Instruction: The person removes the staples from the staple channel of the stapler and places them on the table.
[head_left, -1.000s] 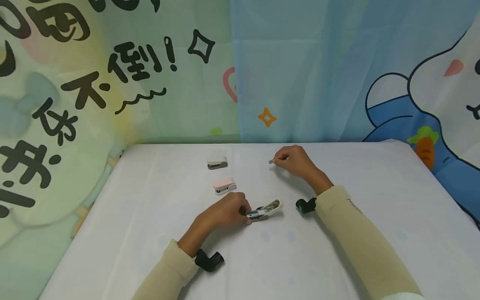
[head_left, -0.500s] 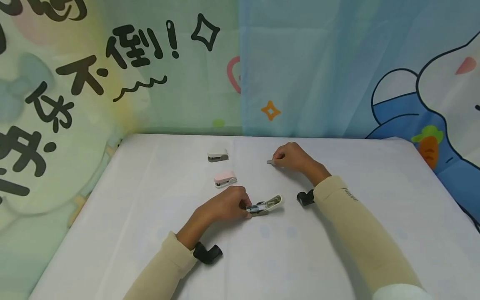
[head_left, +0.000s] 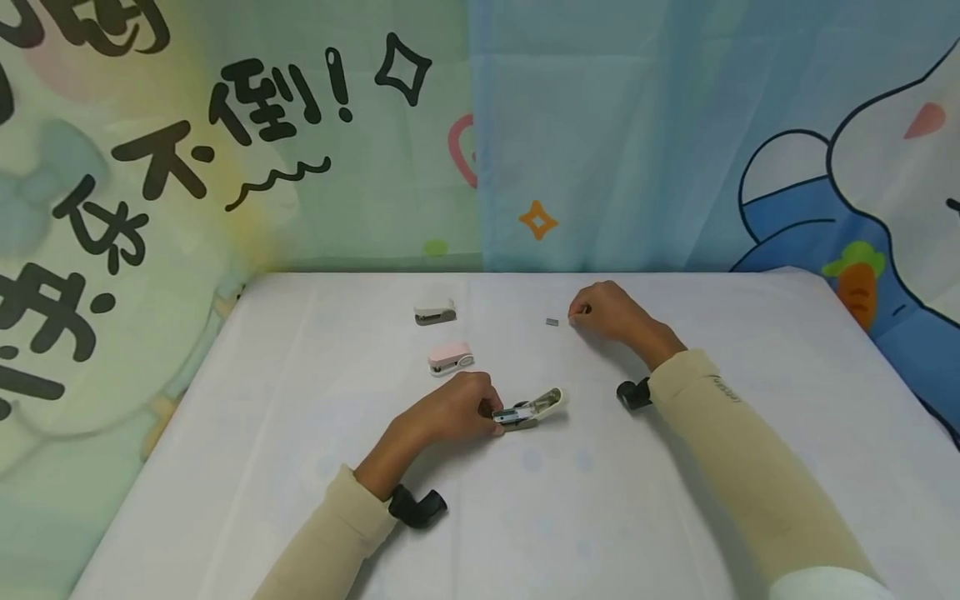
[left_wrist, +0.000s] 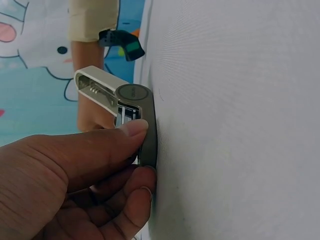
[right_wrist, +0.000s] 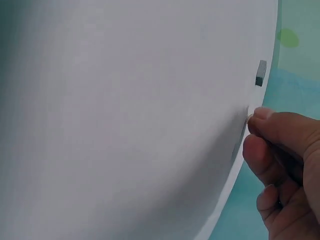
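Note:
My left hand (head_left: 457,408) pinches a small stapler (head_left: 528,412) near its front end, just over the white cloth. Its white top arm is swung back and the metal magazine shows. In the left wrist view, the thumb of my left hand (left_wrist: 95,155) lies against the stapler's grey base (left_wrist: 148,130). A short grey strip of staples (head_left: 552,322) rests on the cloth, apart from the fingertips of my right hand (head_left: 611,312). In the right wrist view, the thumb and forefinger of my right hand (right_wrist: 285,150) are close together, loosely curled, beside the strip of staples (right_wrist: 261,74).
A pink stapler (head_left: 451,358) stands on the white-clothed table (head_left: 337,367) just beyond my left hand. Behind it is a white and grey stapler (head_left: 435,312). A printed curtain (head_left: 600,142) hangs along the table's far edge.
My right hand has let go of the strip of staples and drawn back to the right, leaving it on the cloth. The left hand keeps holding the opened stapler in place.

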